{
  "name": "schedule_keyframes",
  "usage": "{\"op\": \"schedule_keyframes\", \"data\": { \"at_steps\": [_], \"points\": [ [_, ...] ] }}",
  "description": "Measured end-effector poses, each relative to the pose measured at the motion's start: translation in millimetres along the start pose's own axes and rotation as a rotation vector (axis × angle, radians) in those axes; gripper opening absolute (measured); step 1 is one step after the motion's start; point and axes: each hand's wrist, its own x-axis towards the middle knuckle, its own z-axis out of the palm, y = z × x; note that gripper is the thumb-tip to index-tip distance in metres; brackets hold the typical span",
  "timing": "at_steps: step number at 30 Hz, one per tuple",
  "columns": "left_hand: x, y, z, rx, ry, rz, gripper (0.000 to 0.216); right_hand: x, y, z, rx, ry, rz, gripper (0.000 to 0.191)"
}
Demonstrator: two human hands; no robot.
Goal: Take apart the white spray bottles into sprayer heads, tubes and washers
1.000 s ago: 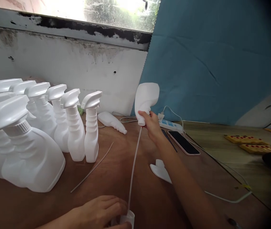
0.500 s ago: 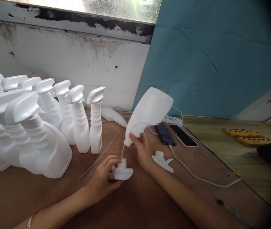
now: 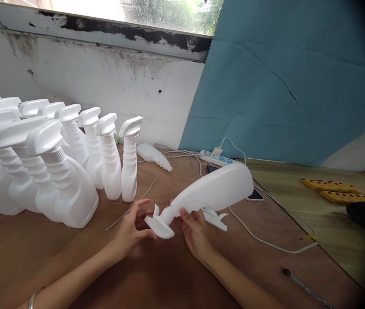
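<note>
**Bottle (image 3: 214,186) and head (image 3: 159,227) met at the neck; fastening was unconfirmed**

The right hand (image 3: 195,231) gripped the bottle near its neck. The bottle lay tilted above the table (image 3: 156,274), base up to the right, neck down to the left. The head stood against the neck, its trigger toward the left hand (image 3: 132,227). That hand was loosely open, thumb and fingers parted around the near end of the head; whether a fingertip touched it could not be told.

In this inspector's judgement, the step in hand was fitting the head to the bottle. No tube showed between them, so it was presumably inside. Whether the collar was threaded could not be established. The next move called for a firm left-hand hold on the head and a turn of the collar, with the bottle held steady; a crooked start risked cross-threading.

A spare head (image 3: 214,219) lay just beyond the right hand, and a loose tube (image 3: 131,205) beyond the left. Capped bottles (image 3: 129,171) stood upright on the left.
</note>
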Motion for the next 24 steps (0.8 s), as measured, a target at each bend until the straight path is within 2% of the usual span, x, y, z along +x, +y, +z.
{"op": "schedule_keyframes", "data": {
  "at_steps": [3, 6, 9, 14, 17, 20, 24],
  "points": [
    [-2, 4, 2, -0.245, 0.068, -0.174, 0.073, -1, 0, 0, 0.046, 0.017, 0.013, 0.032],
    [-5, 8, 2, -0.348, 0.071, -0.283, 0.056, 0, 2, -1, 0.080, 0.018, 0.026, 0.031],
    [-7, 10, 2, -0.377, 0.055, -0.284, 0.043, 2, 5, -2, 0.094, -0.027, 0.071, 0.030],
    [-10, 16, 3, -0.454, 0.068, -0.303, 0.041, 0, 6, -3, 0.075, -0.106, 0.134, 0.033],
    [-12, 21, 4, -0.528, 0.017, -0.314, 0.037, -3, 7, -5, 0.036, -0.152, 0.113, 0.034],
    [-15, 21, 4, -0.494, -0.045, -0.376, 0.038, -6, 9, -5, -0.047, -0.196, 0.108, 0.039],
    [-14, 14, 3, -0.371, 0.018, -0.497, 0.038, -9, 10, -5, -0.150, -0.251, 0.115, 0.043]
  ]
}}
